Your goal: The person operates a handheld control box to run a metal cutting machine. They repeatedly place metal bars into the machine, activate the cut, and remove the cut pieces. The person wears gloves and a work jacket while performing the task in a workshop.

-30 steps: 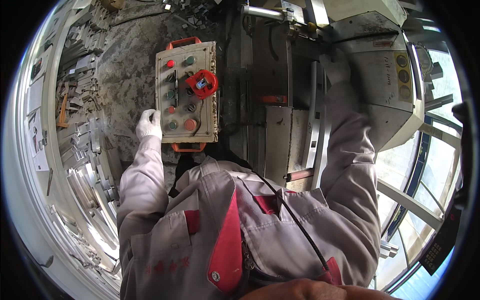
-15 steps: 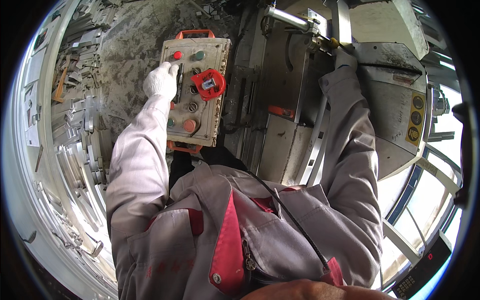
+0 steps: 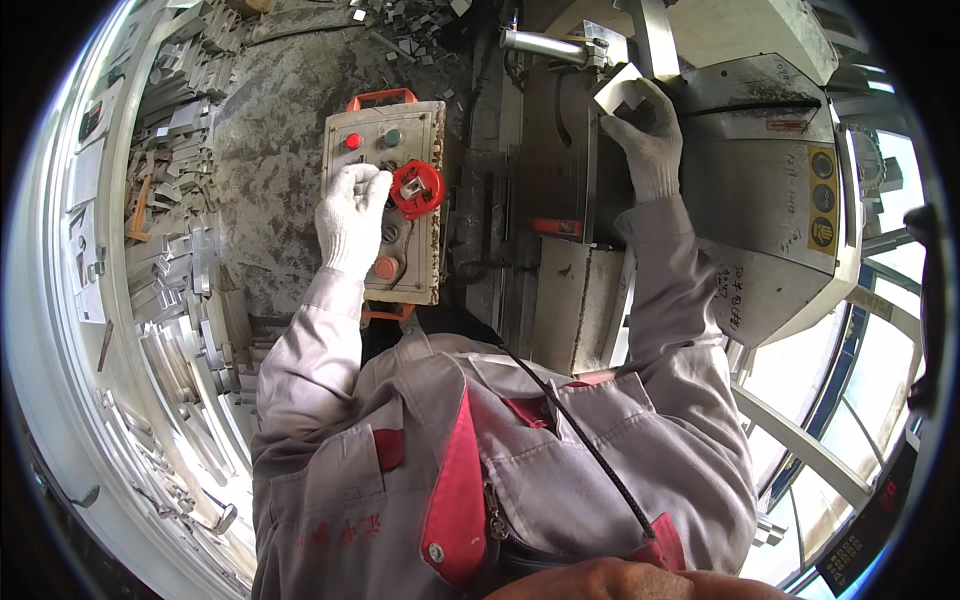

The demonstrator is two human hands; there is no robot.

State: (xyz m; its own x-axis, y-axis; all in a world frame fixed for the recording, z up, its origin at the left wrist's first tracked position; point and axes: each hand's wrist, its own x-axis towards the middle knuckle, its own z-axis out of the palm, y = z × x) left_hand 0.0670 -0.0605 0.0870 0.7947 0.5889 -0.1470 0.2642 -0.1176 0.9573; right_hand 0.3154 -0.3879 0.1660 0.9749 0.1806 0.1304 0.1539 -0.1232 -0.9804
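My left hand [image 3: 352,218], in a white knit glove, is over the control box [image 3: 345,275] with its fingers curled together beside a red round tape measure [image 3: 417,190]. Whatever is under its fingertips is hidden. Red and green push buttons [image 3: 392,137] show above this hand, with a larger orange-red button [image 3: 387,267] below it. On the machine side, my gloved right hand [image 3: 650,145] grips a short pale angular metal piece [image 3: 617,90] between thumb and fingers. The piece is close to a metal cylinder [image 3: 545,45] and a long metal profile [image 3: 655,40].
Stacked metal offcuts [image 3: 170,290] line the left side. Small square scraps [image 3: 415,40] lie on the dirty floor beyond the box. A grey machine housing [image 3: 760,190] with yellow warning labels [image 3: 823,200] stands at the right. A dark keypad unit [image 3: 860,535] is at lower right.
My left hand has moved right and nearer me across the control box, toward the tape measure. My right hand has drawn back from the machine and now shows the metal piece.
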